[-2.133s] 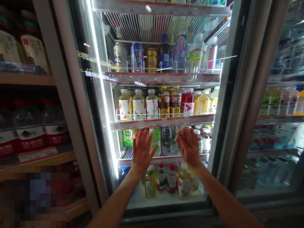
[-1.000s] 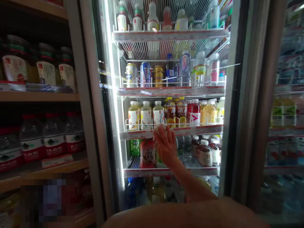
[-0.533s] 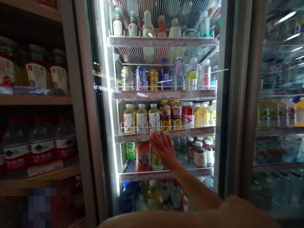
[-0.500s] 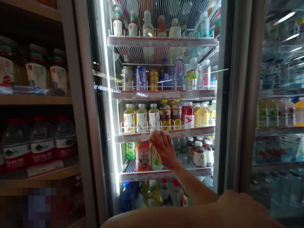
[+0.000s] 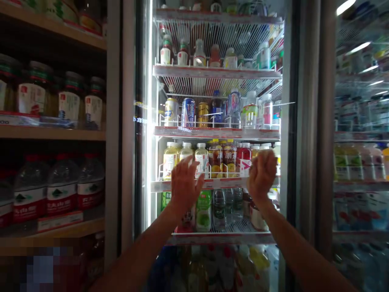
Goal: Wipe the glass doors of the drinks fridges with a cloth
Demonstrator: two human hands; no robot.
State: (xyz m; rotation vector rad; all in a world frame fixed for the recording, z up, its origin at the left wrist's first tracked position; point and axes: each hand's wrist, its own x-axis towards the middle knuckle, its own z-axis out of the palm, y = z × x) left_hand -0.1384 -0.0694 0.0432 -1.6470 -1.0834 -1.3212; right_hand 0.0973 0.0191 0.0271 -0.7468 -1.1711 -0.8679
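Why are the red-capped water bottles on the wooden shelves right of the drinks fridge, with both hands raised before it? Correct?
No: the head view shows the red-capped water bottles on the wooden shelves left of the drinks fridge. The left hand and right hand are indeed raised before it.

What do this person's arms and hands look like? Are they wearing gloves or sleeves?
No gloves: the left hand and right hand are bare. The left forearm and right forearm are bare too, with no sleeve in view. No watch or bracelet shows, though the dim light could hide a small ring.
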